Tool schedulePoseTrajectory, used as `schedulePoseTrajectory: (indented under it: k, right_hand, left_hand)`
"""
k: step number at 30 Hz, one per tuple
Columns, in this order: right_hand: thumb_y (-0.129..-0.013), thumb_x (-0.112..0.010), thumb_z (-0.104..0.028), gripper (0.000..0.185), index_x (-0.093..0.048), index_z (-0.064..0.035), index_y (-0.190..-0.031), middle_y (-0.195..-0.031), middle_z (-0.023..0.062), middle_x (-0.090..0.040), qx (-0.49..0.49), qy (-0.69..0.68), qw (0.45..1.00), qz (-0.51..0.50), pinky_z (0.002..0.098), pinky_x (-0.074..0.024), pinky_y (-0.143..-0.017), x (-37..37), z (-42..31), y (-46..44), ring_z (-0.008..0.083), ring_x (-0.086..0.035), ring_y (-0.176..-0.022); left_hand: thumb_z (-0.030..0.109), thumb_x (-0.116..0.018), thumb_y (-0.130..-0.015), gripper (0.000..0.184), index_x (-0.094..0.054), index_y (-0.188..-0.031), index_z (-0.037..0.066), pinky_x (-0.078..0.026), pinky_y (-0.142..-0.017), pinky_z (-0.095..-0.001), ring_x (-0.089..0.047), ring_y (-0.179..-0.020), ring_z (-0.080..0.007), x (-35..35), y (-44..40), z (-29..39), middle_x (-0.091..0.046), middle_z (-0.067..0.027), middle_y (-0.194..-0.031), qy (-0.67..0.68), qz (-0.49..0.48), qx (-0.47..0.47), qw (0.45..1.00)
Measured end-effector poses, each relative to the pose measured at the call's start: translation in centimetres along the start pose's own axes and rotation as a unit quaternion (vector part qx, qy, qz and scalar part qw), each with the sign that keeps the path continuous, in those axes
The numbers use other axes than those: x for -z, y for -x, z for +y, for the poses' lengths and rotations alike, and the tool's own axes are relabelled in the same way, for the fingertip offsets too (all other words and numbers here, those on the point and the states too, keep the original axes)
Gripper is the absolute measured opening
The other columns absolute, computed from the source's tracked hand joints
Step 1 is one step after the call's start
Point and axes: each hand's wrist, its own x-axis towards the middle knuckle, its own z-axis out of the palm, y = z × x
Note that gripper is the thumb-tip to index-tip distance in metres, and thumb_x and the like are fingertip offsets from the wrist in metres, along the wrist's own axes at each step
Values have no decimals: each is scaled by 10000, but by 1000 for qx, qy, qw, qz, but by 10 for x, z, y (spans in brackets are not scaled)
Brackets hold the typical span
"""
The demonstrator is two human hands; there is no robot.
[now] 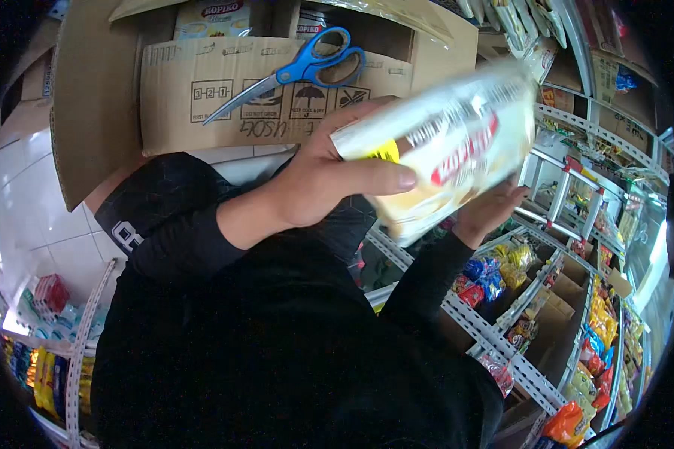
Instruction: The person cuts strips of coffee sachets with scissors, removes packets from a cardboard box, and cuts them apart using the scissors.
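My left hand (318, 176) grips one end of a white and cream Kopiko packet (457, 150), thumb on its printed face and fingers behind. The packet is tilted and smeared by motion at its far end. Below that far end is my right hand (490, 213), palm partly up and fingers stretched out; whether it touches the packet I cannot tell. Ahead of me stands an opened cardboard box (172, 105), with Kopiko packs (213, 19) inside. Blue-handled scissors (307, 67) lie across its front flap, blades pointing lower left.
Metal shelving (494, 337) with bagged snacks and cartons runs along the right. A red-and-silver ladder-like frame (573, 191) stands beyond it. White floor tiles (37, 202) show at left, near a lower shelf with yellow packs (49, 382). Hanging packets (509, 26) are at upper right.
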Motion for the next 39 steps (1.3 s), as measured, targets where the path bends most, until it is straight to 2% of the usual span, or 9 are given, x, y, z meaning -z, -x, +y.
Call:
schedulePoseTrajectory:
  k: [2, 5, 7, 13, 19, 26, 29, 34, 39]
  right_hand:
    - [-941, -441, -475, 597, -368, -20, -1320, -1332, 151, -436, -38, 104, 994, 4, 427, -409, -1000, 10, 7, 11, 269, -468, -1200]
    - [-578, -622, -808, 1205, -292, 42, -1366, -1342, 248, -417, 73, 125, 982, -122, 433, -471, -935, -68, 1, 24, 317, -519, -1160]
    - [-528, -613, -832, 1235, -314, 48, -1343, -1247, 275, -495, -16, 98, 964, -245, 412, -485, -909, -64, -10, 27, 317, -572, -1091]
    - [-688, -729, -508, 885, -367, 19, -1299, -1262, 149, -455, -63, 218, 957, -181, 342, -469, -927, -97, -11, 30, 254, -568, -1077]
    - [-664, -780, -92, 934, -192, -11, -1384, -1166, 182, -555, -169, 186, 936, -248, 338, -469, -916, -83, -23, 19, 239, -596, -1045]
    - [-691, -815, -347, 940, -314, 5, -1404, -1294, 115, -527, -266, 132, 894, -334, 410, -382, -1002, 11, 3, 1, 243, -478, -1214]
    - [-632, -811, -493, 955, -414, 43, -1317, -1201, 194, -572, -262, 19, 877, -403, 449, -420, -958, 6, 33, 2, 326, -528, -1163]
    - [-696, -792, -410, 851, -401, 43, -1301, -1208, 290, -532, -302, -110, 859, -398, 461, -496, -875, -27, 45, 18, 428, -559, -1097]
    - [-772, -754, -274, 778, -334, -29, -1379, -1322, 200, -467, -406, -58, 619, -670, 423, -457, -937, -70, 50, 21, 341, -485, -1215]
  left_hand:
    - [131, -682, -825, 261, -595, -1036, 4, -454, -745, -237, -571, -885, -82, 0, -9, 16, -626, -49, -958, -91, -46, -30, 994]
    - [187, -652, -784, 354, -554, -1051, -25, -452, -745, -245, -582, -842, -106, -7, -11, 28, -618, -66, -898, -176, -38, 45, 983]
    - [183, -631, -823, 254, -558, -981, -1, -447, -682, -229, -568, -762, -75, -13, -11, 16, -605, -35, -808, -141, 15, 26, 990]
    - [194, -588, -867, 197, -540, -943, 19, -397, -635, -205, -508, -706, -49, -6, -9, -7, -547, 7, -740, -154, 70, -20, 985]
    - [160, -588, -874, 130, -558, -870, 33, -401, -634, -200, -519, -708, -46, 2, -16, 3, -556, 1, -739, -113, 124, 19, 986]
    - [302, -540, -928, 290, -558, -1045, 38, -485, -800, -285, -613, -885, -148, 9, -16, 3, -614, -75, -976, 104, 310, -86, 941]
    - [391, -476, -951, 412, -541, -1155, 38, -475, -895, -329, -613, -996, -197, -8, -13, 25, -618, -102, -1088, 220, 237, -30, 946]
    - [480, -388, -970, 550, -452, -1285, 34, -406, -1001, -379, -531, -1158, -226, -13, -9, 28, -544, -104, -1261, 234, 232, -44, 943]
    - [520, -371, -962, 595, -432, -1308, 39, -388, -1018, -390, -511, -1185, -229, -10, -8, 25, -522, -101, -1295, 323, 197, 10, 926]
